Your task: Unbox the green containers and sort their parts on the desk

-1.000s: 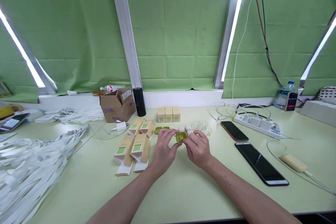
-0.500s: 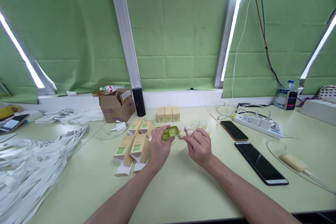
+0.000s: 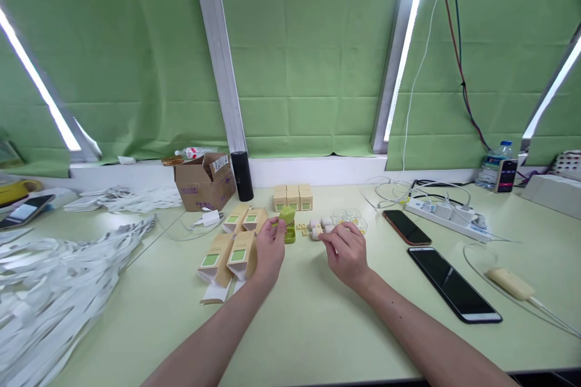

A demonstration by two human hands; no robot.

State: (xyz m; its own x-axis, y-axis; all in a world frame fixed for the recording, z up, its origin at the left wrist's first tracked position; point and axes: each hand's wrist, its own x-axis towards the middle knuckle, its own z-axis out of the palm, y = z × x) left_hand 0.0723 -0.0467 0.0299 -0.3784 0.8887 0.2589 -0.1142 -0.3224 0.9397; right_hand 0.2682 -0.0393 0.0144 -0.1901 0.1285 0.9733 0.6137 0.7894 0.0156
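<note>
My left hand is closed on a small green plastic case, which stands tilted up between thumb and fingers. Another green case or tray part shows just below it, on the table. My right hand is pinched, with a tiny pale yellow piece at its fingertips. Small whitish-pink blocks lie right by those fingertips. Between the hands are several tiny yellow pieces. Behind the right hand sit clear plastic cups with yellow bits in them.
Cardboard-coloured boxes with green labels stand left of my left hand, some with flaps open. Three closed small boxes stand behind. Phones and a power strip lie right; white straps cover the left side.
My left hand has moved slightly left and tipped the green case up, uncovering the tiny yellow pieces. My right hand stays pinched in nearly the same place.
</note>
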